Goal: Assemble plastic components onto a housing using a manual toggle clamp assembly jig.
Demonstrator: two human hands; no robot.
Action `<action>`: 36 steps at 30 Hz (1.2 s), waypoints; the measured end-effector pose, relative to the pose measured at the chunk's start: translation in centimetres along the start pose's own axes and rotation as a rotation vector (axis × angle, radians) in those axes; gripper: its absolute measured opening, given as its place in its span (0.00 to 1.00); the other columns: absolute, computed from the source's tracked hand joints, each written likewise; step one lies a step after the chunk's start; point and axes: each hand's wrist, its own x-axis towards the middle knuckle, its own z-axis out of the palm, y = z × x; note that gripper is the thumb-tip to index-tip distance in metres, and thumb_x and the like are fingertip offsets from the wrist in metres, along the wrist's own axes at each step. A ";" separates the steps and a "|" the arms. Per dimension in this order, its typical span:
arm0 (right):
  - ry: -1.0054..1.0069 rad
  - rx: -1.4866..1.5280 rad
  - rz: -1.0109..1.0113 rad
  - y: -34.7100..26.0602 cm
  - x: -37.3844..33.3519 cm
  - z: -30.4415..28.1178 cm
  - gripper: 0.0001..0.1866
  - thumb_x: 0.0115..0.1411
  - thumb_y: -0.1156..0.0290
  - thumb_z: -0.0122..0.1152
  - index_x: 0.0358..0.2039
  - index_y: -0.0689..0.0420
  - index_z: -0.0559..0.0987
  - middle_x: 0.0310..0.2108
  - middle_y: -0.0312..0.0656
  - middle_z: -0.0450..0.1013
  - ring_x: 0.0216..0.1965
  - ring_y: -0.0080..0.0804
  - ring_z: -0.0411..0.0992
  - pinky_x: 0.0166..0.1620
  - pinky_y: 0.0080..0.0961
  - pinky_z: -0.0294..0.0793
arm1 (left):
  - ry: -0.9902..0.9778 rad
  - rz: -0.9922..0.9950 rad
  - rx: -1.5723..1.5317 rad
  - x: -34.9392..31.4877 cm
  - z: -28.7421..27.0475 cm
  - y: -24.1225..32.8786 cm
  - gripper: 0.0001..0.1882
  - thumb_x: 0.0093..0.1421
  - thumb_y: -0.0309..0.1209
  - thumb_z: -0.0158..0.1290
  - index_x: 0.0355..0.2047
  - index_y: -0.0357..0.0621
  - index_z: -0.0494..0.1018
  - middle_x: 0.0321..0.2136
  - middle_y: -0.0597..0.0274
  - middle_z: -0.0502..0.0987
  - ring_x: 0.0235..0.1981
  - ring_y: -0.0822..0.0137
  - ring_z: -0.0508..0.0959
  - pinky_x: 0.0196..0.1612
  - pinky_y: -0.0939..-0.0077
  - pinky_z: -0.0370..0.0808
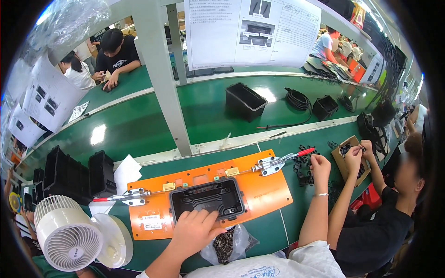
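Observation:
A black plastic box (208,200) with its hollow side up sits in an orange fixture plate (266,197) on the green bench. Over the box's near rim lies my left hand (194,229), fingers bent across the edge and thumb held apart. My right hand (321,169) is closed beside a pile of small black parts (303,172); what its fingers hold, if anything, is hidden. Just left of that hand is the red-handled toggle clamp (273,164). A second toggle clamp (135,196) is mounted at the plate's left end.
A plastic bag of screws (225,245) lies by my left forearm. At the left stand a white fan (69,234) and black boxes (101,173). To the right, a co-worker's hands (359,150) work over a cardboard box (340,160). Behind a metal post (169,88), another bench holds a black bin (245,101).

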 end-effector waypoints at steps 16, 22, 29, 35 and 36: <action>0.027 0.267 -0.008 -1.0 -4.3 1.7 0.12 0.62 0.66 0.58 0.41 0.60 0.79 0.26 0.32 0.74 0.16 0.15 0.64 0.17 0.11 0.60 | 0.201 0.004 -0.206 -0.2 -0.2 -0.7 0.17 0.48 0.37 0.63 0.36 0.41 0.75 0.31 0.62 0.74 0.32 0.62 0.74 0.37 0.68 0.66; -0.275 0.798 0.110 -6.0 -7.7 0.3 0.12 0.64 0.71 0.53 0.46 0.62 0.75 0.34 0.42 0.76 0.23 0.21 0.70 0.25 0.15 0.69 | 0.269 -0.001 -0.288 -0.3 -0.6 -0.2 0.16 0.45 0.33 0.65 0.33 0.39 0.76 0.30 0.59 0.76 0.31 0.60 0.75 0.36 0.67 0.66; -0.973 0.927 0.048 -14.4 -19.8 5.8 0.11 0.57 0.82 0.57 0.42 0.67 0.73 0.38 0.51 0.75 0.36 0.35 0.77 0.40 0.27 0.79 | 0.356 -0.160 -0.862 2.2 -0.7 4.0 0.17 0.48 0.23 0.64 0.39 0.35 0.74 0.29 0.55 0.75 0.28 0.64 0.78 0.31 0.76 0.76; -1.027 0.858 0.022 -14.6 -21.5 7.3 0.12 0.56 0.84 0.59 0.42 0.67 0.73 0.40 0.50 0.75 0.37 0.31 0.77 0.42 0.24 0.79 | 0.447 -0.121 -0.839 2.0 0.6 2.7 0.15 0.51 0.20 0.61 0.40 0.35 0.74 0.29 0.56 0.74 0.27 0.66 0.77 0.32 0.78 0.77; -1.067 0.854 0.022 -14.4 -21.4 7.5 0.12 0.56 0.83 0.60 0.41 0.67 0.74 0.40 0.50 0.76 0.37 0.31 0.77 0.40 0.23 0.79 | 0.461 -0.103 -0.786 1.6 0.5 2.3 0.14 0.51 0.19 0.60 0.40 0.34 0.74 0.28 0.56 0.75 0.27 0.67 0.77 0.32 0.78 0.78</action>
